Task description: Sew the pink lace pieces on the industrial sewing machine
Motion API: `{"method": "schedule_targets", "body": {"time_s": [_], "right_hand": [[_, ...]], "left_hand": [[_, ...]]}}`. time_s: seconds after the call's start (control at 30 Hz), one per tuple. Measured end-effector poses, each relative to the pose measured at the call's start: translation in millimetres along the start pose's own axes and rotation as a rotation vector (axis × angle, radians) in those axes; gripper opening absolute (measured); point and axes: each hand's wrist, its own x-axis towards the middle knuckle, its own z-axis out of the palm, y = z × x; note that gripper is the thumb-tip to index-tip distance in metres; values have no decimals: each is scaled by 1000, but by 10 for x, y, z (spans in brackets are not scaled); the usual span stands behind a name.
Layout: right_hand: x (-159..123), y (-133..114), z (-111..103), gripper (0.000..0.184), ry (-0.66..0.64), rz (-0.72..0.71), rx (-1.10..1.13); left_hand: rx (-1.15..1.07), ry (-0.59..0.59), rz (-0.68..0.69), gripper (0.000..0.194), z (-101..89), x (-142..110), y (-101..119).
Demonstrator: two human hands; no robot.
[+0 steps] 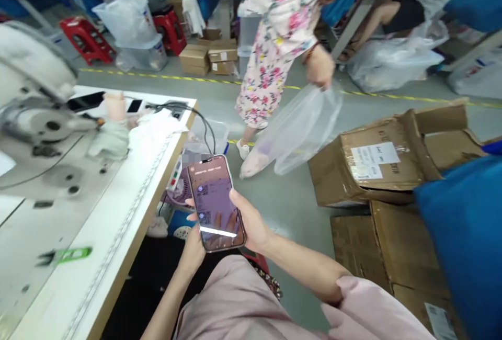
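A smartphone (216, 199) is held upright over my lap, tilted towards me, its lit screen showing purple panels with small square codes and reflections. My right hand (251, 219) grips it from the right, the thumb along the edge and fingertips showing past the left side. Against the phone's lower left corner is my left hand (195, 246); its fingers go out of sight behind the phone. To the left, green-handled thread snips (65, 255) lie on the white sewing table (129, 183).
A sewing machine (35, 115) stands at left, with cloth and cables on its table. Cardboard boxes (376, 157) and a blue cloth-like cover (463, 235) are at right. Ahead, a person in floral clothing (282, 31) carries a clear plastic bag (301, 125). Other people sit at tables behind.
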Motion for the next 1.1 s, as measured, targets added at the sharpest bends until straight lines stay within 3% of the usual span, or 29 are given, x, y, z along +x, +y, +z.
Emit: {"method": "schedule_targets", "body": {"time_s": [0.1, 0.2, 0.3, 0.4, 0.5, 0.73, 1.1], "right_hand": [[-10, 199, 42, 54, 1, 248, 112], [-78, 488, 184, 57, -38, 494, 107], [-214, 839, 365, 58, -61, 576, 38], [-364, 1154, 488, 57, -65, 626, -45], [-468, 1362, 552, 55, -66, 617, -118], [-570, 1600, 675, 58, -78, 613, -265], [-547, 1797, 720, 61, -75, 677, -312]], "left_hand": [[-117, 186, -53, 56, -300, -638, -38], [-274, 346, 34, 61, -366, -1202, 22], [-284, 454, 113, 63, -360, -1590, 89], [-349, 484, 116, 55, -405, -1848, 64], [-431, 512, 116, 45, -455, -2035, -15], [-390, 674, 113, 39, -488, -2236, -80], [-503, 656, 114, 43, -562, -2419, -211]]}}
